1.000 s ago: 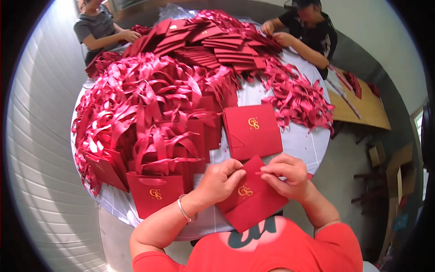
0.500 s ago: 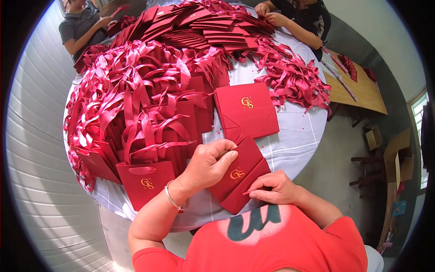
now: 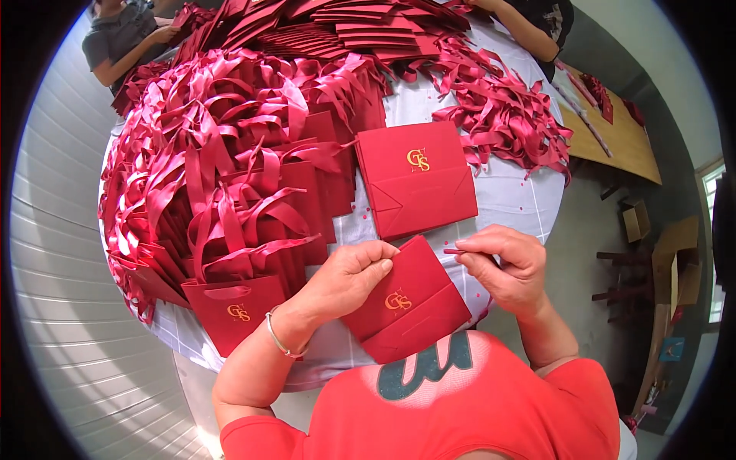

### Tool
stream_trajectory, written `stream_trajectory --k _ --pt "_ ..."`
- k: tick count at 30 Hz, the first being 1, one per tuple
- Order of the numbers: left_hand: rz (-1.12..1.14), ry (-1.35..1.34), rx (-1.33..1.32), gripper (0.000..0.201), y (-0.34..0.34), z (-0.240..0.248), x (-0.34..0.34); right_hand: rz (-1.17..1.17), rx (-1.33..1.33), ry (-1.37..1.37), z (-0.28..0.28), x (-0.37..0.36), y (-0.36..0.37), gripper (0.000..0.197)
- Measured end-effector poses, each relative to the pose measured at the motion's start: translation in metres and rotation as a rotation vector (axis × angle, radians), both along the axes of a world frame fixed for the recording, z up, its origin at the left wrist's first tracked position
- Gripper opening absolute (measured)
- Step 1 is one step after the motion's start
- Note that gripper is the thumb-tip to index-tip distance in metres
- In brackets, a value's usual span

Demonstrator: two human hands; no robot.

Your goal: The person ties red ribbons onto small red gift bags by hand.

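A flat red paper gift bag (image 3: 406, 299) with a gold emblem lies tilted at the table's near edge. My left hand (image 3: 353, 280) pinches its upper left edge between thumb and fingers. To the right of the bag, my right hand (image 3: 510, 264) is raised, thumb and fingers closed on a thin, short dark-red strip (image 3: 455, 251); I cannot tell whether it is a ribbon end. A stack of flat red bags (image 3: 418, 184) lies just beyond. At my left stands a bag with its ribbon handle (image 3: 238, 310), in front of many others.
Upright bags topped with pink-red ribbon handles (image 3: 222, 130) crowd the left of the round white-clothed table (image 3: 502, 203). Loose ribbons (image 3: 510, 115) lie at the right, flat bags (image 3: 368, 31) piled at the back. Two people work across. A wooden table (image 3: 613, 146) and cardboard boxes (image 3: 675, 253) are at right.
My right hand has lifted from the bag's lower right up to beside its upper right corner, holding the strip. My left hand keeps its grip on the bag. The view has shifted slightly.
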State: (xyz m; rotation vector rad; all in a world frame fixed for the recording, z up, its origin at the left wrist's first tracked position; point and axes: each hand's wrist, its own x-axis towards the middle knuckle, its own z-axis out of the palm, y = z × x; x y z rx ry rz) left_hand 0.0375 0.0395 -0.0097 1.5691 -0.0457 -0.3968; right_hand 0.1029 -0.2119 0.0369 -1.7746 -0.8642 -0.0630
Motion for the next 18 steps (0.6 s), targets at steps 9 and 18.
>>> stream_trajectory --k 9,18 --pt "0.008 0.099 -0.085 0.025 -0.001 0.012 0.002 0.065 -0.048 -0.159 -0.033 0.003 0.021 0.019" --pt "-0.012 0.148 -0.110 0.023 0.000 0.009 0.003 0.083 -0.032 -0.179 -0.034 0.005 0.026 0.021"
